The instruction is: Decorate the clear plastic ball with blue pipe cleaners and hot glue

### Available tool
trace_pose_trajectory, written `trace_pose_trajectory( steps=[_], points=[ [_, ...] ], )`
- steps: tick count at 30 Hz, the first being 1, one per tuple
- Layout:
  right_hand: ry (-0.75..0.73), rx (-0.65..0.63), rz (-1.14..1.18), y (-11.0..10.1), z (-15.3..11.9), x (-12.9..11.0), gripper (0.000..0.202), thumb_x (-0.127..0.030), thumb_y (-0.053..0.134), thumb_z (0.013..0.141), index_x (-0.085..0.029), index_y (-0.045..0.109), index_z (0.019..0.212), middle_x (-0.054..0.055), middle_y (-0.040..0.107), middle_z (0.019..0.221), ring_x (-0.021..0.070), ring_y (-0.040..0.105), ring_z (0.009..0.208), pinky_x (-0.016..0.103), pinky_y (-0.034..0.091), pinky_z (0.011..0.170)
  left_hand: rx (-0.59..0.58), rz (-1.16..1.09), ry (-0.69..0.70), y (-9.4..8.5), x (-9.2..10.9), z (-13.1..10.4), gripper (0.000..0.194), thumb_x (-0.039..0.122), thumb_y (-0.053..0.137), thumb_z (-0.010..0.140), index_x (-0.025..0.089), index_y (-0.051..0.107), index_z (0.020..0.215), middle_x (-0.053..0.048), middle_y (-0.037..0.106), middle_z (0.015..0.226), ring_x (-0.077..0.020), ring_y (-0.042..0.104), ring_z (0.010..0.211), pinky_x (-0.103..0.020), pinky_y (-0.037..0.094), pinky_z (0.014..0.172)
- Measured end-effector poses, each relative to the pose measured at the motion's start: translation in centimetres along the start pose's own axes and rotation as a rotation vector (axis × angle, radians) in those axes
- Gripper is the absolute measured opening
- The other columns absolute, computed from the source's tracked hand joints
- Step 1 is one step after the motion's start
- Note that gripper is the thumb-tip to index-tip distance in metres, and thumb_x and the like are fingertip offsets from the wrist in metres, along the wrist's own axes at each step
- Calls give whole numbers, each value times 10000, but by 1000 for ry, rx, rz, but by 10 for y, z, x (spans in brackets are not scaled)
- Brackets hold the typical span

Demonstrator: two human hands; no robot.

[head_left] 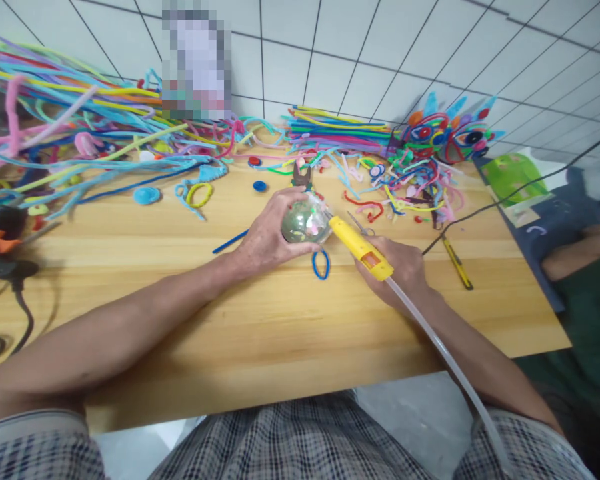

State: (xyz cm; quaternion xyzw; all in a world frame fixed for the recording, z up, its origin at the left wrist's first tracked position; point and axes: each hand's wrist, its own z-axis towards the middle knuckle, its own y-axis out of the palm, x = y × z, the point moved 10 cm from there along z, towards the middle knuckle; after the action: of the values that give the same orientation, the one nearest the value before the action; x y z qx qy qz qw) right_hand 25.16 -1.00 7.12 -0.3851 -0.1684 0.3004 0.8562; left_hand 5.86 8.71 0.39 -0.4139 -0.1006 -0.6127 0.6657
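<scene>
My left hand (275, 230) is closed around a see-through, shiny ball (303, 221) with small bits of colour on it. In my right hand (403, 267) is a yellow hot glue gun (363, 248), with a long, pale glue stick (450, 360) trailing from its back end. The gun's nozzle meets or nearly meets the ball's right side; contact cannot be made out. Just below the ball lies a blue pipe-cleaner loop (321, 265). A straight blue piece (230, 241) is partly behind my left hand. Pliers (303, 177) lie just beyond the ball.
Bundled pipe cleaners (105, 100) fill the back left, with cut pieces (420, 183) at the back right. A yellow utility knife (457, 263) lies right of my right hand. A black cable (510, 197) crosses the right side. Another person's arm (585, 250) rests at far right.
</scene>
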Motion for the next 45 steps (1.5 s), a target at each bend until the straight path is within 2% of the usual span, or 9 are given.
trace_pose_trajectory(
  steps=[6, 14, 21, 25, 31, 38, 42, 45],
  points=[
    [23, 2, 7, 3, -2, 4, 69, -196, 666, 1049, -203, 724, 1087, -3, 784, 727, 176, 740, 585, 282, 519, 574, -14, -12, 19, 1, 3, 0, 924, 416, 1046, 800, 301, 518, 1550, -150, 630, 1596, -372, 633, 1536, -574, 552, 1282],
    [84, -80, -30, 11, -11, 12, 149, -283, 648, 1088, -207, 774, 1114, 48, 828, 801, 205, 769, 652, 294, 573, 609, -14, -12, -34, 0, -3, 1, 924, 536, 1045, 786, 300, 544, 1525, -153, 653, 1584, -385, 650, 1514, -590, 565, 1271],
    [108, -109, -20, 17, -14, 17, 145, -289, 647, 1076, -214, 766, 1112, 55, 828, 805, 213, 774, 660, 301, 590, 616, -35, 5, -4, 2, 2, 1, 931, 461, 1049, 797, 309, 524, 1551, -144, 632, 1600, -383, 625, 1543, -589, 547, 1291],
    [153, -123, -36, 20, -19, 22, 174, -314, 624, 1078, -218, 764, 1116, 69, 827, 825, 224, 777, 684, 315, 588, 625, -17, 2, 9, 1, 2, 1, 933, 484, 1051, 793, 307, 527, 1544, -144, 638, 1588, -380, 636, 1530, -585, 560, 1277],
    [148, -139, -20, 20, -17, 20, 190, -316, 615, 1091, -225, 778, 1121, 58, 818, 803, 219, 766, 667, 316, 582, 631, -15, -10, 4, 0, -2, 0, 939, 526, 1043, 797, 303, 523, 1546, -157, 637, 1591, -381, 648, 1518, -590, 568, 1264],
    [-4, -20, 6, 7, -8, 5, 113, -230, 686, 1058, -195, 742, 1149, 25, 818, 786, 190, 760, 629, 279, 551, 603, -30, -10, 1, 0, -1, 1, 926, 499, 1044, 801, 296, 526, 1541, -159, 638, 1593, -385, 639, 1529, -593, 559, 1272],
    [17, -20, 9, 6, -7, 5, 86, -237, 696, 1066, -201, 724, 1139, 14, 809, 774, 186, 750, 620, 282, 541, 592, -28, -13, 9, 0, 1, 1, 923, 472, 1044, 803, 299, 523, 1545, -150, 639, 1586, -375, 641, 1525, -585, 555, 1280],
    [61, -73, -19, 12, -10, 10, 116, -284, 658, 1093, -213, 737, 1139, 17, 805, 775, 188, 747, 633, 288, 531, 600, -33, -1, -7, 0, 0, 1, 928, 473, 1045, 803, 304, 517, 1548, -148, 626, 1598, -373, 639, 1526, -583, 554, 1280]
  ],
)
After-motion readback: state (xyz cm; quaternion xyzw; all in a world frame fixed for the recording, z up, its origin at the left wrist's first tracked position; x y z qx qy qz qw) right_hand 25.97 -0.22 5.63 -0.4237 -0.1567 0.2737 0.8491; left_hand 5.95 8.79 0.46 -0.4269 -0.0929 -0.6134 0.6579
